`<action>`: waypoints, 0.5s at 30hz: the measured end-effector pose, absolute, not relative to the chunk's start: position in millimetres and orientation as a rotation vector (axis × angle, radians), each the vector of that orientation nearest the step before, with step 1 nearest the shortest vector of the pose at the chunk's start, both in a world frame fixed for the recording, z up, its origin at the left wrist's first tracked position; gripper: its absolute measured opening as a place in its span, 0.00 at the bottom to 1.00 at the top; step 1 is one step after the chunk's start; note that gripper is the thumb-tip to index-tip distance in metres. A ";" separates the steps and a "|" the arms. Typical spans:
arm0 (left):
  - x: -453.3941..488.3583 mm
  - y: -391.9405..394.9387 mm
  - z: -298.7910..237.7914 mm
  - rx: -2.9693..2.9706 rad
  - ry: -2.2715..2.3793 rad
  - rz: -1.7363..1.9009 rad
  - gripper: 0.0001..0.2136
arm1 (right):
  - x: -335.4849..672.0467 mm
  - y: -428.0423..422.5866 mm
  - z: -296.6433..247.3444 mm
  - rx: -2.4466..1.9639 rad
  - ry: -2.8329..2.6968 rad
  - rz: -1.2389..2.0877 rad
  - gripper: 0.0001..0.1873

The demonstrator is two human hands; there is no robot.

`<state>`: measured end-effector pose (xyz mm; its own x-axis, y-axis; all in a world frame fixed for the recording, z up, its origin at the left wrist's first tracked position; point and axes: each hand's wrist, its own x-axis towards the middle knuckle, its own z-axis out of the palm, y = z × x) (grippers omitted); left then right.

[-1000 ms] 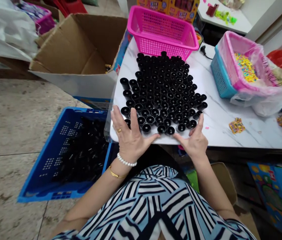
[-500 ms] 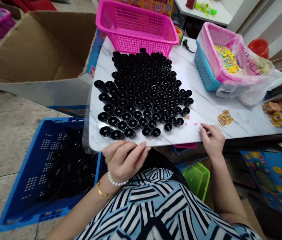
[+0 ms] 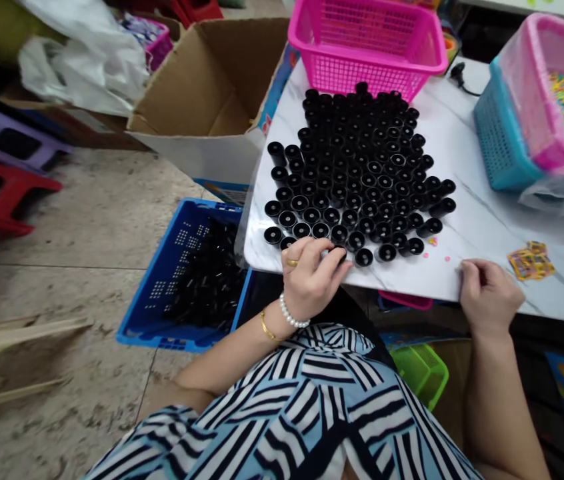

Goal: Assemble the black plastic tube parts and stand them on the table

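Note:
Packed upright on the marbled white table (image 3: 467, 227) is a large cluster of small black open-topped cylinders (image 3: 352, 173). My left hand (image 3: 315, 277) reaches over the cluster's front row, fingers bent round a black cylinder (image 3: 341, 253) that shows partly between thumb and fingers. Its palm side is hidden. At the table's front edge, to the right, my right hand (image 3: 491, 293) is curled closed; whatever it may hold is out of sight. Tiny pink rings (image 3: 447, 259) lie left of it, and a small pile of yellow printed pieces (image 3: 531, 261) lies to its right.
A pink basket (image 3: 367, 73) stands behind the cylinders. Stacked blue and pink baskets (image 3: 507, 153) with colourful small pieces are at right. Left of the table are an open cardboard box (image 3: 202, 87) and a blue crate (image 3: 149, 300) of black parts. A green basket (image 3: 425, 373) sits below.
The view has swung left. My left hand has moved from the table edge onto the front row of cylinders. My right hand's fingers have curled in more tightly.

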<state>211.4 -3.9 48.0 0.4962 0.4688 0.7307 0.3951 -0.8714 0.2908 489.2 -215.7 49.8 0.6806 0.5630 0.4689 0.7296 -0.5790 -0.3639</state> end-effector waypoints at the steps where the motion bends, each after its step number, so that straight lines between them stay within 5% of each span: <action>1: 210.4 -3.5 47.1 2.654 0.754 1.331 0.12 | 481.0 -214.8 52.0 -2.307 -0.894 -0.334 0.14; 8: 200.5 -1.7 41.4 2.688 0.574 1.392 0.15 | 436.0 -203.5 66.2 -1.736 -0.408 0.462 0.13; 15: 196.4 -12.6 31.2 2.562 0.390 1.343 0.27 | 428.1 -205.9 83.4 -1.602 -0.344 0.672 0.13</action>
<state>196.4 -12.6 31.2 0.5467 0.3335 0.7680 0.1303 -0.9400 0.3154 428.1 -205.9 83.4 0.7821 0.5827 -0.2209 -0.1608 -0.1538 -0.9749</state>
